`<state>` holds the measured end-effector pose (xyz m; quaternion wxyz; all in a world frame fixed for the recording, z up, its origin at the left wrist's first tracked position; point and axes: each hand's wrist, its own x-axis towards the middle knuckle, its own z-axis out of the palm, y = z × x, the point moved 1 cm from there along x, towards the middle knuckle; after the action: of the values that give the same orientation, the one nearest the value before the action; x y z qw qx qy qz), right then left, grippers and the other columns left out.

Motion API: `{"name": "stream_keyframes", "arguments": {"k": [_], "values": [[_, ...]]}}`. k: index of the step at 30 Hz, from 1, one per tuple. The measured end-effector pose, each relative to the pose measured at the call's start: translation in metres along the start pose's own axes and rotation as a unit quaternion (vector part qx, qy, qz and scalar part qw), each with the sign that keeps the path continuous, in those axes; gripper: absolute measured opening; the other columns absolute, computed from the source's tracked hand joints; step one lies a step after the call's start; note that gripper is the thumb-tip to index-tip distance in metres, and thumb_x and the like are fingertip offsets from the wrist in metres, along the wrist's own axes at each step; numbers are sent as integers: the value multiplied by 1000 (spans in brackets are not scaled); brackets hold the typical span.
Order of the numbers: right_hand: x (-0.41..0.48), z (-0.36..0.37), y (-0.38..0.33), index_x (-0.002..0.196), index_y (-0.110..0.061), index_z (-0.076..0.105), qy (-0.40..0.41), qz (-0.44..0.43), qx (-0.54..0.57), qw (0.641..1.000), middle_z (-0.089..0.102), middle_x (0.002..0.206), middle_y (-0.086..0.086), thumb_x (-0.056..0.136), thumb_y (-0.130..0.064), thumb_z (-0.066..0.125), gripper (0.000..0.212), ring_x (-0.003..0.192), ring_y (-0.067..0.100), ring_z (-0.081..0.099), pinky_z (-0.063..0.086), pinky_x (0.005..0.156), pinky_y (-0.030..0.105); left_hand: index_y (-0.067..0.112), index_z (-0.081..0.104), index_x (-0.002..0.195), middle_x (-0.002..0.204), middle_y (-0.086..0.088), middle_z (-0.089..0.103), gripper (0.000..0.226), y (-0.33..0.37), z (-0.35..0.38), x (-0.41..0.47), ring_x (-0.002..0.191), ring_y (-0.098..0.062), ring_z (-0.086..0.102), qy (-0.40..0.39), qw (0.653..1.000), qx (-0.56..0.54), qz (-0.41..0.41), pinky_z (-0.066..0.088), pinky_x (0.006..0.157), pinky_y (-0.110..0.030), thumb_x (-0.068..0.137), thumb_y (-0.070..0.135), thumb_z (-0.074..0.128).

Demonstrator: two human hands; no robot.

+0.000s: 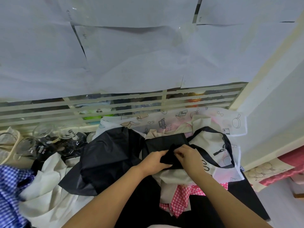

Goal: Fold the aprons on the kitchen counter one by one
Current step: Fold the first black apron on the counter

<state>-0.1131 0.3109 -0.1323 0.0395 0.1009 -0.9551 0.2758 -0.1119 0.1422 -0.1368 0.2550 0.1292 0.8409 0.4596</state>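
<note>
A heap of aprons covers the counter. A black apron [166,143] lies at the centre of the heap, partly folded, and both hands pinch a bunched part of it. My left hand [154,162] grips it from the left, my right hand [189,156] from the right, and the two almost touch. A glossy dark apron [108,155] spreads out to the left. Under the hands lie a cream apron [174,176] and a pink checked apron [181,198]. A white printed apron [212,143] with a black strap sits at the right.
Several glass jugs and cups [49,140] stand at the left near the slatted window [115,106]. A blue checked cloth [9,190] lies at the far left, a cream cloth [49,183] beside it. A white wall [271,112] borders the right side.
</note>
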Motion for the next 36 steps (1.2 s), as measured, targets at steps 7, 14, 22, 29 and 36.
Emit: {"name": "stream_keyframes", "arguments": {"k": [7, 14, 22, 29, 36], "values": [[-14, 1, 26, 63, -19, 59, -33, -16, -130, 991, 52, 61, -6, 45, -6, 91, 39, 46, 14, 50, 18, 39, 13, 29, 35, 147, 147, -3, 38, 69, 3, 11, 13, 134, -23, 32, -3, 986, 167, -20, 27, 113, -33, 86, 34, 68], [22, -15, 23, 115, -14, 56, -129, -109, -212, 963, 55, 111, 8, 65, -18, 81, 56, 100, 27, 54, 45, 78, 33, 27, 38, 145, 147, -3, 35, 72, 6, 14, 18, 134, -24, 29, -43, 977, 208, -12, 27, 114, -37, 82, 36, 71], [48, -13, 2, 102, -11, 53, -251, -166, -238, 924, 60, 100, 4, 86, -12, 54, 16, 87, 23, 59, 31, 63, 27, 14, 34, 142, 129, -8, 43, 98, 11, 2, 17, 120, -24, 42, -31, 973, 230, -19, 40, 102, -36, 65, 56, 79], [33, -6, 15, 73, -16, 50, -203, -213, -194, 936, 54, 67, -3, 39, 2, 81, 49, 46, 12, 51, 15, 40, 14, 14, 48, 122, 107, -7, 63, 48, 9, 3, 24, 95, -23, 60, 22, 971, 239, 7, 47, 76, -34, 83, 33, 69], [24, -7, 24, 85, -21, 40, -147, -243, -162, 945, 51, 75, -1, 42, 9, 73, 61, 53, 14, 48, 25, 39, 19, 10, 52, 105, 104, -6, 62, 22, 12, 11, 25, 91, -25, 60, 79, 949, 301, 42, 40, 72, -32, 84, 11, 59]]}}
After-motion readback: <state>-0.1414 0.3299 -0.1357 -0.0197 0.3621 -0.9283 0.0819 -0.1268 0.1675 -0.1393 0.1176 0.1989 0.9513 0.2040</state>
